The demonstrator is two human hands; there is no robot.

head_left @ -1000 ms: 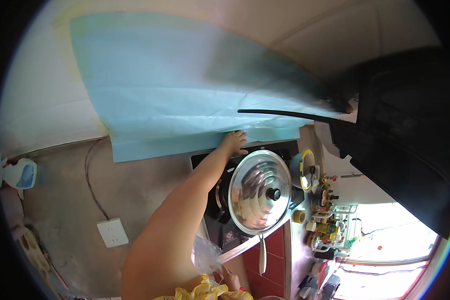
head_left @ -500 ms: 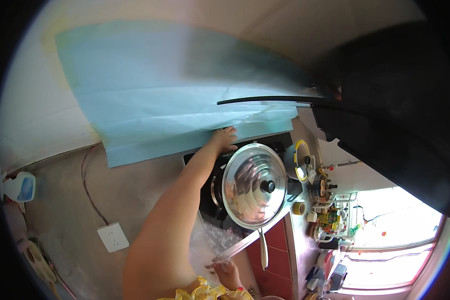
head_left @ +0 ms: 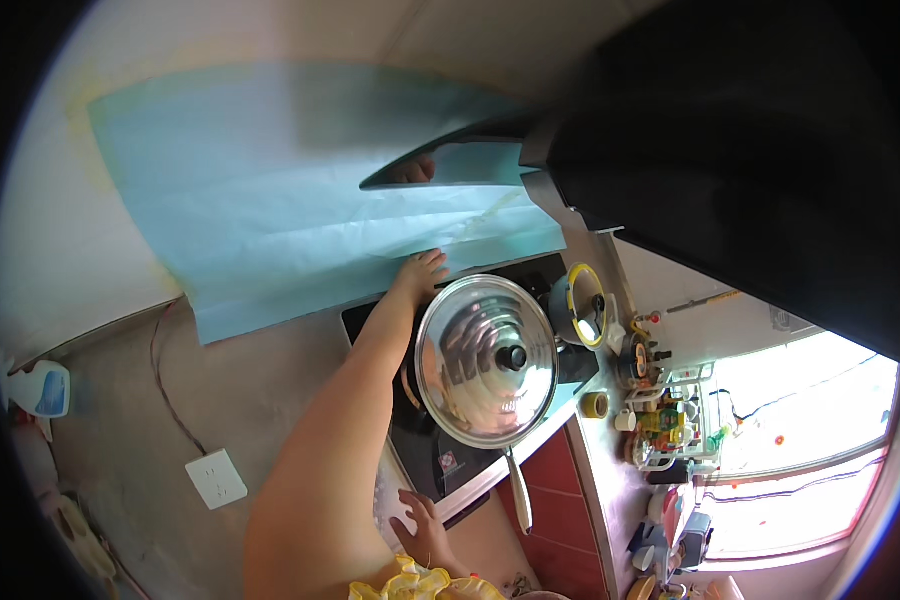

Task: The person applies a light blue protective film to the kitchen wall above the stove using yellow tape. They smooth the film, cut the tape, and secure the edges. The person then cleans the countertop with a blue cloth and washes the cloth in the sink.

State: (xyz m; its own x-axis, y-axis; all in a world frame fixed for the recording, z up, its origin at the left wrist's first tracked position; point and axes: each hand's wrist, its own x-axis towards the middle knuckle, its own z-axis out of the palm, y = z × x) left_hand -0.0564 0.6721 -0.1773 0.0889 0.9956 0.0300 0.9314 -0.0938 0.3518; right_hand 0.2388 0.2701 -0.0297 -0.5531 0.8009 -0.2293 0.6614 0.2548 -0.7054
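Higher in view than a second ago, my right hand [head_left: 426, 534] hangs, fingers spread, well apart from my left hand [head_left: 423, 270], likewise spread and nearer the blue sheet [head_left: 260, 200], whose length runs sideways beyond it, mostly leftward

The sheet [head_left: 260, 235] is pale blue — lid [head_left: 465, 355] silver, knob [head_left: 511, 357] black.

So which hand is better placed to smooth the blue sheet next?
Probably the left hand: it's at the lower edge of the blue sheet, while the right hand is farther away, by the front edge of the cooktop.
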